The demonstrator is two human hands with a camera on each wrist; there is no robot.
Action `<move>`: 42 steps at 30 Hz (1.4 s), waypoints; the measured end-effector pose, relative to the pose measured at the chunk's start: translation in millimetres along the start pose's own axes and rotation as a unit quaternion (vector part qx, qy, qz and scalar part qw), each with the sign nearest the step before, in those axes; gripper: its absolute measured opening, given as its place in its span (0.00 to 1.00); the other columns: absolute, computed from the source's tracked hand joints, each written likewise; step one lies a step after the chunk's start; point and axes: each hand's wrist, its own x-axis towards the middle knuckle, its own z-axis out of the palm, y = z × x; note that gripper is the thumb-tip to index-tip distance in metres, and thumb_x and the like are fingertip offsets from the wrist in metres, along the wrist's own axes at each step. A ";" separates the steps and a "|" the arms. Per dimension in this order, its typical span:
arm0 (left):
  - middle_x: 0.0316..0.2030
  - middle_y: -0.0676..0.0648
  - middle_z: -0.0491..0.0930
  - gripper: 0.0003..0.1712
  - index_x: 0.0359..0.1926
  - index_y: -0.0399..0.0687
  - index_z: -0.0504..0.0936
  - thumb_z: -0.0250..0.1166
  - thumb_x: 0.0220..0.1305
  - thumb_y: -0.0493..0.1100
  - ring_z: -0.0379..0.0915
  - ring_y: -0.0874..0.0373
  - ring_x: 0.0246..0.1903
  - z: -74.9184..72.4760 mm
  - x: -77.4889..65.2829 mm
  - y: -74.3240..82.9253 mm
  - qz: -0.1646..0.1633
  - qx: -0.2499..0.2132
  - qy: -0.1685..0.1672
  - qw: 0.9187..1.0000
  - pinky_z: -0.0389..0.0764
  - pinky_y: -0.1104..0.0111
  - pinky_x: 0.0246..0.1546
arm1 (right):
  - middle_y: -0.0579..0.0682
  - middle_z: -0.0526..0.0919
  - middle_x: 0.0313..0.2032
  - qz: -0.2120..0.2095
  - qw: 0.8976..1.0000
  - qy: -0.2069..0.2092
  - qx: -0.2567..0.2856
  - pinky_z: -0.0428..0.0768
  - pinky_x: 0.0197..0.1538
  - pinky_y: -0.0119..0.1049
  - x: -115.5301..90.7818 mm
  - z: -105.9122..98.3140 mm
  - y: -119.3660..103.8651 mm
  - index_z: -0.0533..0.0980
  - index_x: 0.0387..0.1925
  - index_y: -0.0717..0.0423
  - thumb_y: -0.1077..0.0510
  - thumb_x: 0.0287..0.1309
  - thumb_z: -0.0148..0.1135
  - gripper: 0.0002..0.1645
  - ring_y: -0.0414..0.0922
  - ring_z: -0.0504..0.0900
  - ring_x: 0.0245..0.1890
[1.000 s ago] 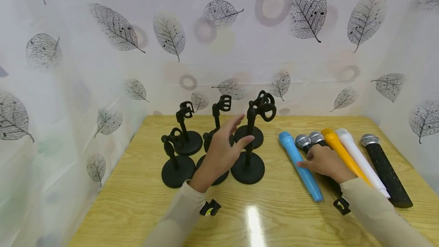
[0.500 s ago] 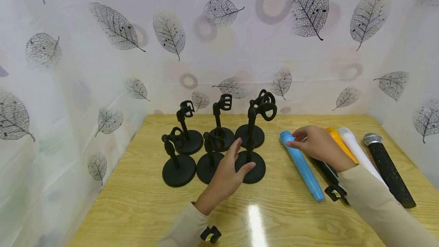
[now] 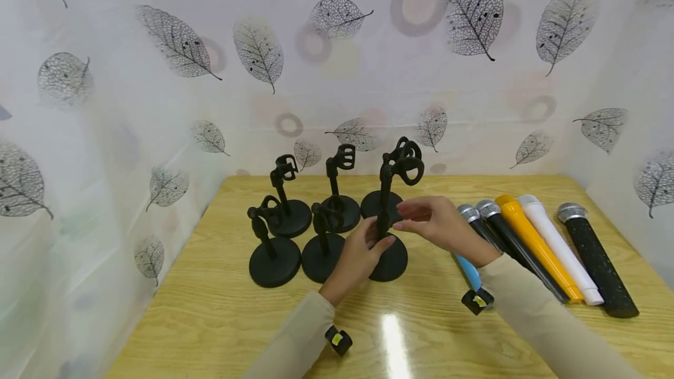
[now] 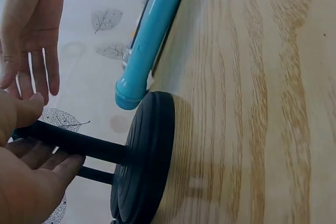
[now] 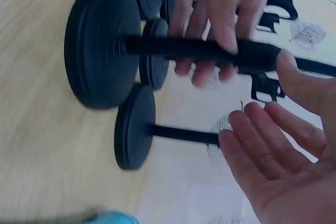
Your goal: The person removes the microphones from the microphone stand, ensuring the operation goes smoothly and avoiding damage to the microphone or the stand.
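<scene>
My left hand (image 3: 359, 253) grips the upright pole of the front right black microphone stand (image 3: 392, 262), thumb on one side and fingers on the other. The stand's ring-shaped clip (image 3: 413, 171) is at the top, above the hand. My right hand (image 3: 439, 224) is held just right of the same pole. In the right wrist view, that right hand (image 5: 283, 166) has its fingers extended and spread beside the pole, holding nothing. The left wrist view shows the round base (image 4: 149, 156) standing on the table and a blue microphone (image 4: 152, 40) beyond it.
Several other black stands, such as the front left one (image 3: 274, 262), stand close by. At right lie two slim black microphones (image 3: 513, 235), an orange one (image 3: 537, 244), a white one (image 3: 563, 250) and a speckled black one (image 3: 600, 262). A leaf-print curtain (image 3: 337, 92) surrounds the table.
My right hand has moved left from above the microphones to the front right stand, bringing nothing along. My left hand has drawn back, then closed its fingers around that stand's pole.
</scene>
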 end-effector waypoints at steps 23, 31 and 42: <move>0.44 0.55 0.88 0.12 0.50 0.50 0.89 0.69 0.68 0.45 0.83 0.63 0.46 -4.7 15.4 -18.2 0.038 0.007 0.024 0.999 0.83 0.68 0.50 | 0.50 0.89 0.38 -0.091 0.989 0.090 0.068 0.82 0.57 0.50 14.1 46.2 11.8 0.86 0.43 0.57 0.62 0.60 0.73 0.10 0.50 0.87 0.44; 0.44 0.50 0.88 0.12 0.50 0.46 0.89 0.69 0.68 0.43 0.84 0.59 0.46 -5.4 14.9 -13.5 0.025 0.005 0.026 0.999 0.83 0.67 0.50 | 0.54 0.88 0.43 -0.090 0.988 0.064 0.108 0.81 0.58 0.48 15.7 45.0 13.4 0.85 0.47 0.60 0.65 0.60 0.72 0.13 0.50 0.86 0.47; 0.43 0.51 0.88 0.11 0.50 0.46 0.88 0.68 0.69 0.41 0.84 0.60 0.46 -6.5 16.2 -18.4 0.034 -0.001 0.020 0.999 0.83 0.68 0.50 | 0.51 0.88 0.40 -0.075 0.987 0.072 0.124 0.82 0.58 0.48 13.8 47.8 15.9 0.85 0.46 0.58 0.64 0.59 0.73 0.12 0.46 0.86 0.45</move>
